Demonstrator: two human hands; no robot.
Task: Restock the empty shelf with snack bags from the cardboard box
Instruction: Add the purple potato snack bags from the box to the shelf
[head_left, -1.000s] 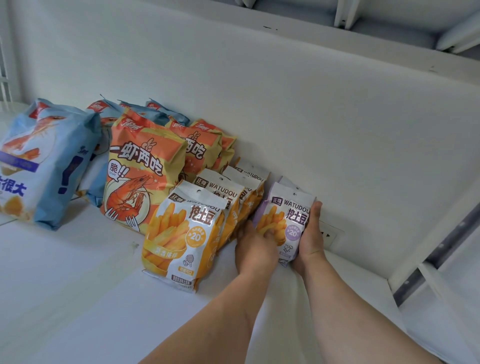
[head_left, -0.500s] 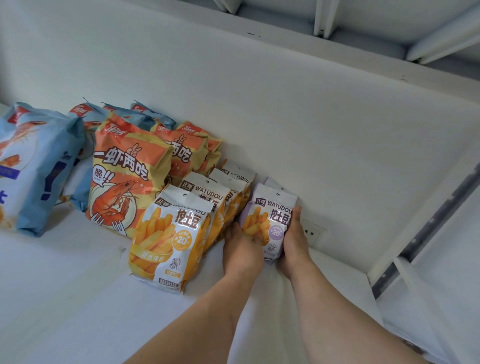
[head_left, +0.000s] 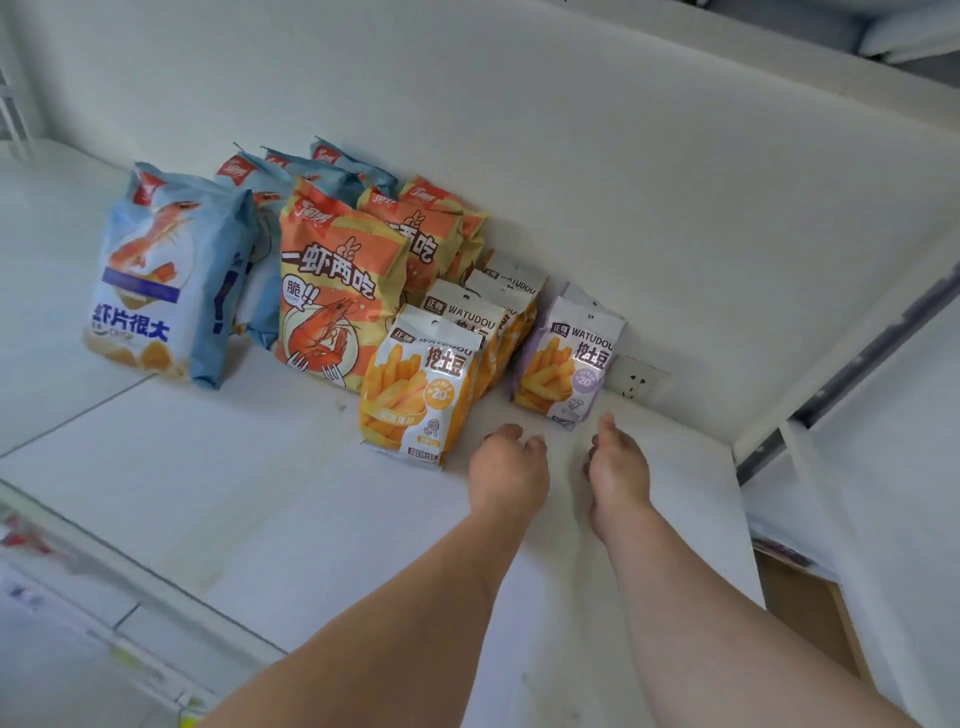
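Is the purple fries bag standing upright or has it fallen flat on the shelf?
Upright. The purple fries bag stands on its bottom edge, top leaning toward the back wall, and neither hand touches it.

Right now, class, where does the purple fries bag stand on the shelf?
In the head view, the purple fries bag stands at the right end of the row, beside the yellow fries bags, against the back wall next to the wall socket.

Snack bags stand upright on the white shelf (head_left: 208, 467) in rows — blue (head_left: 161, 280), orange (head_left: 332, 291), yellow (head_left: 415, 384) — purple bag (head_left: 569, 358) rightmost.
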